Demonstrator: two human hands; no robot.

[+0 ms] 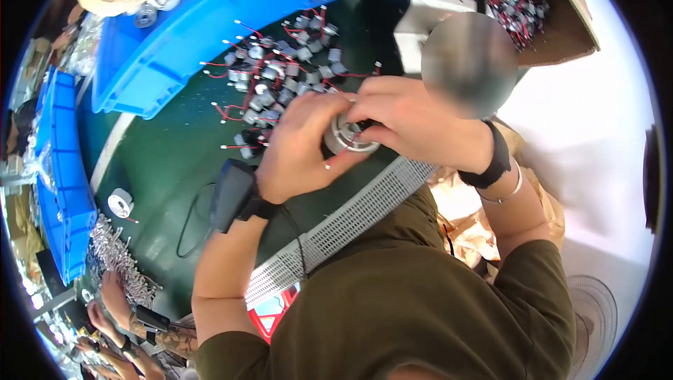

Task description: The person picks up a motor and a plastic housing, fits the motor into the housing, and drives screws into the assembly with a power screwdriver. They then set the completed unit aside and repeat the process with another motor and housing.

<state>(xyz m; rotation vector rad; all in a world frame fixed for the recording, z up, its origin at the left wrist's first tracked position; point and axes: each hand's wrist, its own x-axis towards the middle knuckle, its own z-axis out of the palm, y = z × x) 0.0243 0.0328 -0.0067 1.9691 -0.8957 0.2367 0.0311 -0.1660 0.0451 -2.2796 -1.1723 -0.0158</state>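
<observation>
My left hand (298, 145) is curled round a white round plastic housing (338, 143), holding it over the green table near its front edge. Bent over the top of that housing is my right hand (410, 120), its thumb and fingertips pressed at the opening. A dark part and a red wire show there, but the fingers partly hide what they grip. Just beyond my hands lies a heap of small silvery motors (280, 78) with red and black wires. A similar white round housing (120, 202) with a short red wire stands apart on the left.
Blue bins (168, 57) line the far side and another blue bin (66, 191) the left. A perforated grey strip (350, 205) edges the table. A cardboard box (568, 29) of motors stands far right. Other people's hands (116, 299) work beside small parts (116, 254) lower left.
</observation>
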